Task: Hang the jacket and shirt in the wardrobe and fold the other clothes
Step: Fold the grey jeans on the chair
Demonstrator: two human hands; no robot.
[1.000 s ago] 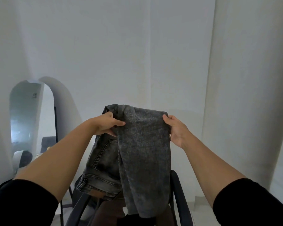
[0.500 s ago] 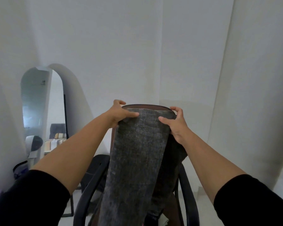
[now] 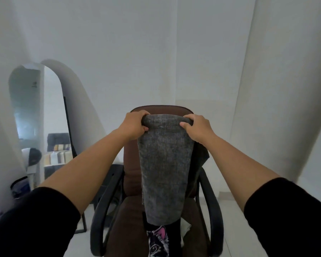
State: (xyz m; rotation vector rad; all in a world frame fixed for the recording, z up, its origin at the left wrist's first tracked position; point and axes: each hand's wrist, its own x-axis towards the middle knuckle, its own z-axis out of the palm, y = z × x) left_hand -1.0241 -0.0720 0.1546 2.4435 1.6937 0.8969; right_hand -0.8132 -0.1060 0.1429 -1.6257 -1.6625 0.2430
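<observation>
Nearest, lying on the chair seat below the fingers: a black printed garment (image 3: pixel 158 242) with a pink-and-white cartoon face, and a pale cloth (image 3: pixel 185 231) peeking out just beside it, both waiting to be folded.

Hanging down from the fingers toward that seat: the grey washed jeans (image 3: pixel 164 167), now doubled over lengthwise into one narrow panel, a darker part trailing behind toward the right-hand side. A second ago being held up open, waistband and pocket showing beside one leg; half a second ago being drawn flat against the chair top. Narrowing now into a tidy strip, fold edge uppermost.

At the fold itself: left hand (image 3: pixel 135 126) clenching the left end of the rolled top edge, fingers curling over it and thumb tucked beneath; right hand (image 3: pixel 197 128) gripping the right end likewise, thumb pressing the front face. Both closed on denim, neither letting go.

Just behind the fingers: the brown backrest of the office chair (image 3: pixel 132 156), top edge rising beyond the knuckles, black armrests flanking the hanging cloth. Probably being used as a prop for folding.

Farther left of the fingers: an arched standing mirror (image 3: pixel 37 115) leaning on the white wall.

Meaning for the task, judging by this: folding of the jeans progressing, lengthwise fold done, crosswise folding remaining. No wardrobe in view.
</observation>
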